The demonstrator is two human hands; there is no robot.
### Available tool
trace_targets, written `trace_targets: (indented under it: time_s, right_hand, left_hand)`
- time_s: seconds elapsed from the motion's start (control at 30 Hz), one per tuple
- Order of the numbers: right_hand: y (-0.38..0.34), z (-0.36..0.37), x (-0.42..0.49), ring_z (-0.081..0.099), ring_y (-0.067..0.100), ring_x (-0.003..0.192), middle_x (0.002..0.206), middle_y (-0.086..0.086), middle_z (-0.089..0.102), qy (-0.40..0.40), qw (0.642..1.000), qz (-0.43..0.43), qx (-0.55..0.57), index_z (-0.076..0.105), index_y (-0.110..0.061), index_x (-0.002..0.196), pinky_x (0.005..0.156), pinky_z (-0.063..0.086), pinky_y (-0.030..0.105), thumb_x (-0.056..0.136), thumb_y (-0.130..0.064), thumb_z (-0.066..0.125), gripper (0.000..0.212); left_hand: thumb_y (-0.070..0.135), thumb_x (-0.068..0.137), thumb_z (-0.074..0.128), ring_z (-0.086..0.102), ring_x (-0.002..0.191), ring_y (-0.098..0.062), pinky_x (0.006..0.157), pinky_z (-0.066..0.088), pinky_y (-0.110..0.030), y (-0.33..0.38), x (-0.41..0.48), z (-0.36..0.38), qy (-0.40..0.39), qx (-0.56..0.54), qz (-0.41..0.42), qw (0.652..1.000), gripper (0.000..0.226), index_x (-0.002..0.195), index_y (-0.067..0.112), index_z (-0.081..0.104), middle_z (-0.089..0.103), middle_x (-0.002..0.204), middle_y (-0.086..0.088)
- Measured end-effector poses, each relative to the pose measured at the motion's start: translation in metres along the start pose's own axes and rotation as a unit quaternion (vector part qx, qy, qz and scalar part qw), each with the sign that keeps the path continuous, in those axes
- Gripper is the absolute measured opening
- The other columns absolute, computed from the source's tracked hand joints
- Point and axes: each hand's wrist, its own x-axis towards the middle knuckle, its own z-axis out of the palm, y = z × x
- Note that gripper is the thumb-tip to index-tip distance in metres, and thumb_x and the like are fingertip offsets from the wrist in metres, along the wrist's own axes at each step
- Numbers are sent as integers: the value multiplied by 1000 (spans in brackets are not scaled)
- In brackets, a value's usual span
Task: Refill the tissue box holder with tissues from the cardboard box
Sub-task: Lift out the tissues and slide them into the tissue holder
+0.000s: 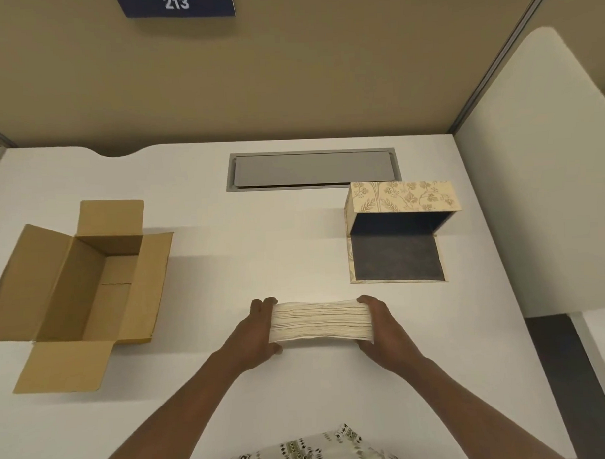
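At twelve o'clock the blue sign (pixel 180 4) marked 213 is cut off by the top edge. At six o'clock, patterned cloth (pixel 312 450) is cut by the bottom edge — both forearms too. The tissue stack (pixel 320 321) hides both palms.

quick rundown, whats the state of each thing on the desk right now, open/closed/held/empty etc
cardboard box: open, flaps folded out, nothing visible inside
tissue box holder: on its side, open, flap lying flat on the desk, dark inside with no tissues
tissue stack: held between both hands near the desk's front
left hand: gripping the stack's left end
right hand: gripping the stack's right end
desk cable hatch: lid down
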Motion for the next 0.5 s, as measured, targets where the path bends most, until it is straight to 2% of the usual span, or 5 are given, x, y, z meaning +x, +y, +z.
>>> trace_targets:
  time_s: [0.07,0.27,0.5]
  right_hand:
    - [-4,1,1,58,29,116,148,3,41,3,1000,3,-3,32,-21,148,91,50,37,84,-15,69,74]
    - [-8,7,3,59,33,115,143,9,46,17,1000,0,-23,35,-18,147,87,51,40,84,-11,67,70]
    - [-7,0,3,52,27,118,137,-1,52,27,996,23,-76,41,-23,140,82,52,44,87,-24,68,60]
  left_hand:
    - [23,77,77,62,81,-33,72,53,-42,0,3,1,-1,10,-1,1000,81,141,14,28,37,125,-8]
    - [18,81,71,61,74,-33,66,52,-43,14,8,7,55,-3,-12,998,63,133,9,37,41,118,-9]
    - [15,80,67,58,66,-31,61,52,-43,3,6,9,77,-28,-3,997,44,119,12,45,41,108,-4]
